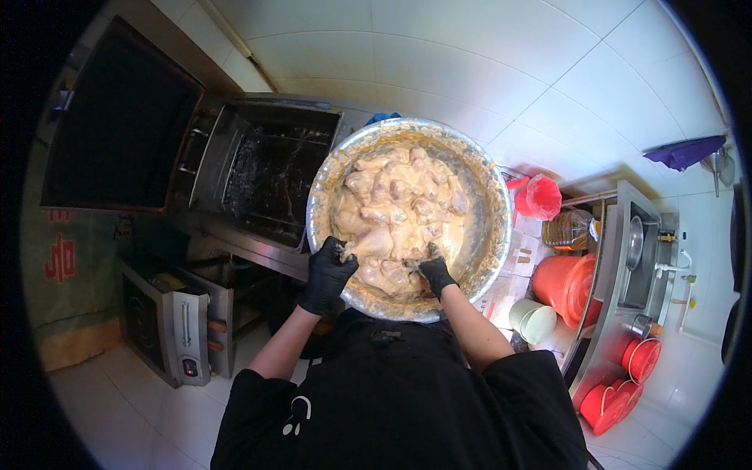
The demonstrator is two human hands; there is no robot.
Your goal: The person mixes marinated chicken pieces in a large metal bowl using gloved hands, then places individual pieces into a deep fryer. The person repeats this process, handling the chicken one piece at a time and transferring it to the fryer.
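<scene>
In front of me is a large round metal basin (496,235) of raw chicken pieces (405,188) covered in pale, creamy batter. Smears of batter coat its inner wall. My left hand (330,277), in a black glove, is closed around the narrow end of a battered chicken piece (374,242) at the basin's near left side. My right hand (437,273), also black-gloved, reaches over the near rim into the batter. Its batter-covered fingertips touch the chicken there and are partly hidden, so its grip is unclear.
Left of the basin stands a deep metal fryer-like tank (270,176) with a raised dark lid (117,123). An induction cooker (170,329) sits lower left. To the right are a red bucket (567,288), an oil jug (567,230), pale green tubs (531,320) and a steel sink (637,282).
</scene>
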